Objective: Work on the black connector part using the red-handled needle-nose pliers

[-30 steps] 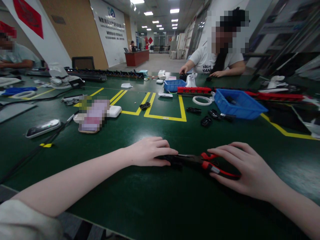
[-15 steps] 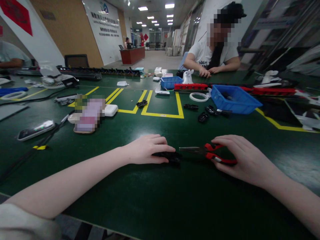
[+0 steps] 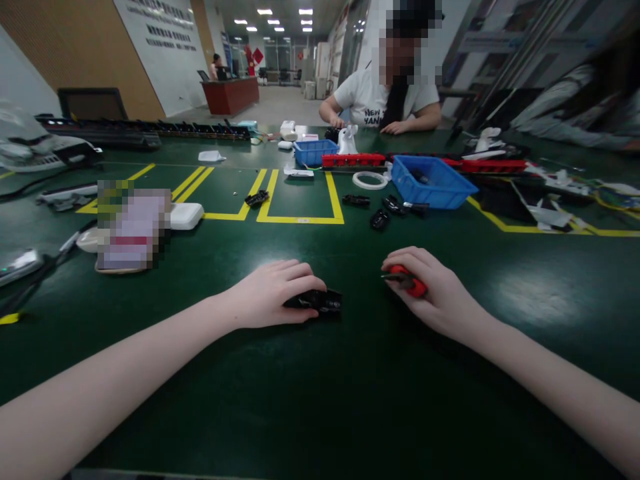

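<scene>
My left hand (image 3: 280, 293) is closed around a small black plastic part (image 3: 327, 303), which lies low over the green table (image 3: 320, 400); the part's right end sticks out past my fingers. To the right, my right hand (image 3: 430, 287) grips a pair of red-handled long-nose pliers (image 3: 407, 280). Their metal jaws point toward me and to the left, foreshortened, and much of the handles is hidden in the palm. A gap separates the pliers from the black part.
Beyond my hands lie several loose black parts (image 3: 379, 220), a roll of white tape (image 3: 370, 180) and a blue bin (image 3: 433, 183). A phone (image 3: 133, 230) and a white case (image 3: 185, 216) lie to the left. Across the table sits a person (image 3: 395, 100).
The pliers have swung round in my right hand, from lying flat and pointing left to end-on. The hand has drawn away from the black part. My view has turned to the right.
</scene>
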`<action>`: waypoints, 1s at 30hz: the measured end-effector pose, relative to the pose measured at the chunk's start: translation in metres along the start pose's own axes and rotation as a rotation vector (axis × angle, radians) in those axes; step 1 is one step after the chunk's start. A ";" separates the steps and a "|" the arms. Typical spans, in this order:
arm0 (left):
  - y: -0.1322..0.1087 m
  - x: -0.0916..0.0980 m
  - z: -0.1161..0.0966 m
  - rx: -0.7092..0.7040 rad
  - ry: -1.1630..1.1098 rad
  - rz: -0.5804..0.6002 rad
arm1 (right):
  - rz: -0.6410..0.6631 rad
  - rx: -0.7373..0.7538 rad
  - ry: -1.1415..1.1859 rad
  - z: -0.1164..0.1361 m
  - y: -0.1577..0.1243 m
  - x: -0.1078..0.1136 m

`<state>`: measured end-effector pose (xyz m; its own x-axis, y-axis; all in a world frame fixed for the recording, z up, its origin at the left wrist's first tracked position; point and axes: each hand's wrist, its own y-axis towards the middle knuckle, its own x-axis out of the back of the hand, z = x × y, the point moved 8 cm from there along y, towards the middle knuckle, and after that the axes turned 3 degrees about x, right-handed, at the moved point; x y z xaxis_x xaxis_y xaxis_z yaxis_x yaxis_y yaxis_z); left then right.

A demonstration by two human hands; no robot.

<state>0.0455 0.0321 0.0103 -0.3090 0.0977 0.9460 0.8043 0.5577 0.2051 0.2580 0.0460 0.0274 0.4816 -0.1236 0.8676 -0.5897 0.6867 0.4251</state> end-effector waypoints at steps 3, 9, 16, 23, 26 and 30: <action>0.001 0.000 0.001 0.019 -0.009 -0.005 | 0.032 0.010 0.001 0.010 0.008 -0.007; 0.000 0.002 0.003 0.086 -0.075 0.000 | 0.060 0.124 -0.078 0.026 0.027 -0.020; 0.001 0.001 0.007 0.111 -0.124 0.004 | 0.049 0.179 -0.145 0.025 0.053 -0.038; 0.000 0.001 0.012 0.134 -0.225 0.007 | -0.055 0.142 -0.181 0.023 0.053 -0.035; -0.001 0.001 0.011 0.131 -0.226 0.006 | -0.083 0.151 -0.193 0.022 0.051 -0.032; 0.000 -0.003 0.005 0.127 -0.101 0.023 | -0.098 0.197 -0.195 0.027 0.050 -0.031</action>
<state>0.0440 0.0353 0.0058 -0.3457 0.1910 0.9187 0.7435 0.6531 0.1440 0.1962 0.0650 0.0285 0.4200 -0.3311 0.8450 -0.6702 0.5146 0.5348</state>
